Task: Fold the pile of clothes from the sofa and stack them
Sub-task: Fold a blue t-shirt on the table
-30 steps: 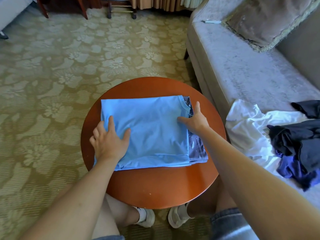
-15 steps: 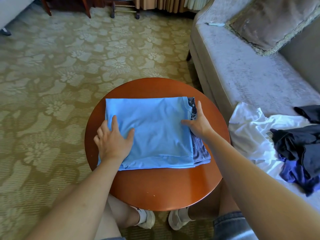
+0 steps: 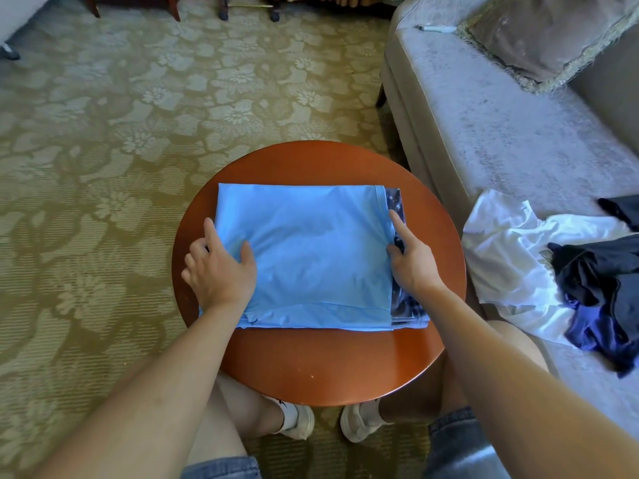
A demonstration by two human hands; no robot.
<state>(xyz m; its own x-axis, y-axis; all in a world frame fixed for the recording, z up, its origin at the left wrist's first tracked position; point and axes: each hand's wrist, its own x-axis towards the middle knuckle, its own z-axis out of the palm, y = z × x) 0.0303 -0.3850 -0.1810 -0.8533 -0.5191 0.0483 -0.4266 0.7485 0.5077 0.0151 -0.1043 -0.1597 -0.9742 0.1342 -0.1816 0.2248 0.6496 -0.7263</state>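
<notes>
A folded light blue shirt (image 3: 311, 250) lies on top of a folded dark patterned garment (image 3: 408, 305), both stacked on the round wooden table (image 3: 311, 368). My left hand (image 3: 218, 267) rests on the blue shirt's left edge with the thumb on top and the fingers spread. My right hand (image 3: 409, 261) lies along the stack's right edge, fingers straight against the fabric. On the sofa (image 3: 501, 133) to the right lies an unfolded pile: a white garment (image 3: 508, 257), a black one (image 3: 601, 267) and a dark blue one (image 3: 594, 333).
A brown cushion (image 3: 546, 32) and a small pen-like object (image 3: 437, 28) sit at the sofa's far end. Patterned carpet (image 3: 121, 150) covers the floor to the left. Furniture legs (image 3: 173, 8) stand at the far edge. My knees and shoes are under the table.
My left hand has slid outward to the blue shirt's left edge. My right hand has shifted slightly along the right edge. The stack stays in place.
</notes>
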